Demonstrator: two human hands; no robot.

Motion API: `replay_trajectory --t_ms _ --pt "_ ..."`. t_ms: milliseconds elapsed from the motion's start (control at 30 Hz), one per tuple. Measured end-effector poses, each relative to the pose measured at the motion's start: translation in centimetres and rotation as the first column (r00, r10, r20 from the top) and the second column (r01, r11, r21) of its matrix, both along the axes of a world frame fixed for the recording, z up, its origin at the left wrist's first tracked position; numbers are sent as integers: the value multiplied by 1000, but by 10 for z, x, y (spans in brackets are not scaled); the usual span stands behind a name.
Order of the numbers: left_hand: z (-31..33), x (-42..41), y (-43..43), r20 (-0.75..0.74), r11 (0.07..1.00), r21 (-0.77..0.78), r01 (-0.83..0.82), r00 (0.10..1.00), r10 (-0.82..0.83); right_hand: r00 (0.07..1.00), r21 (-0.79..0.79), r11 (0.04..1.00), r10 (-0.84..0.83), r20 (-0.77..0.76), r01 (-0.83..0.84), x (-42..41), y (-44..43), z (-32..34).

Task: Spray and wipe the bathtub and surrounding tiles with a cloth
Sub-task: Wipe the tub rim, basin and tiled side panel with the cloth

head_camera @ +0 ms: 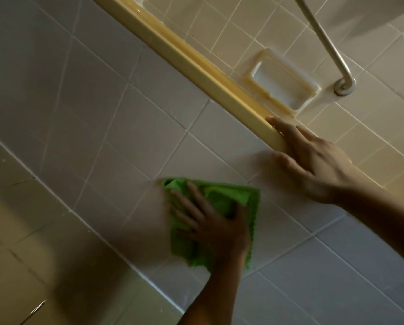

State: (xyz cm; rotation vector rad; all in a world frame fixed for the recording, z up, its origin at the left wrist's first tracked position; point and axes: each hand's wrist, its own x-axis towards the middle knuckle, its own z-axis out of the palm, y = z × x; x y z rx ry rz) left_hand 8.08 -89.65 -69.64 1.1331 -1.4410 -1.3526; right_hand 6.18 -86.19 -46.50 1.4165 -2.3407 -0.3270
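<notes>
Head view: tilted, looking at tiled surfaces that meet along a diagonal trim.
Cloth (pixel 231 195): green and folded, lying flat on the pale tiles (pixel 102 118) at lower centre of the frame.
Left hand (pixel 212 228): palm down on the cloth, fingers spread and straight, pressing it against the tiles; the thumb lies on the cloth's right part. The forearm enters from the bottom edge.
Right hand (pixel 313 165): at centre right, flat and relaxed. Its fingers rest over the lower end of the trim (pixel 173 50), and the thumb touches the pale tiles just below. It holds nothing; the forearm runs off the right edge.
Hands: apart, the right one above and to the right of the cloth.
Trim: yellow and glossy, running from the top edge down to centre right, dividing the pale tiles from the beige tiles (pixel 243 34) at upper right.
Soap dish (pixel 283 83): recessed in the beige tiles, just beside the trim, near the right fingertips.
Rail (pixel 323 41): metal, slanting from the top edge to a round wall mount right of the soap dish.
Lower left: darker tiling in shadow, blurred.
</notes>
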Motion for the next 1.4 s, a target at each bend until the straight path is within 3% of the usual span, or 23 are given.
replay_trajectory --t_ms 167,400,600,867,1233,1400 --pt "64 0 0 -1 984 -173 -51 999 52 999 -68 998 3 39 0 3 2 0" --pt "120 4 -32 -53 990 -135 -47 998 40 1000 -113 994 -2 20 4 5 1 -3" --pt "128 4 -89 -110 987 -30 -157 982 153 998 -23 999 -24 -50 23 15 -17 -5" --pt "99 7 -155 -139 965 158 -211 962 233 996 34 998 57 -68 -55 25 -97 -9" --pt "1 14 -211 -106 934 261 -242 955 277 966 84 991 120 -228 -103 20 -130 -14" --pt "-63 19 -201 -63 943 217 -251 961 270 943 59 995 96 -320 -81 25 -126 -21"
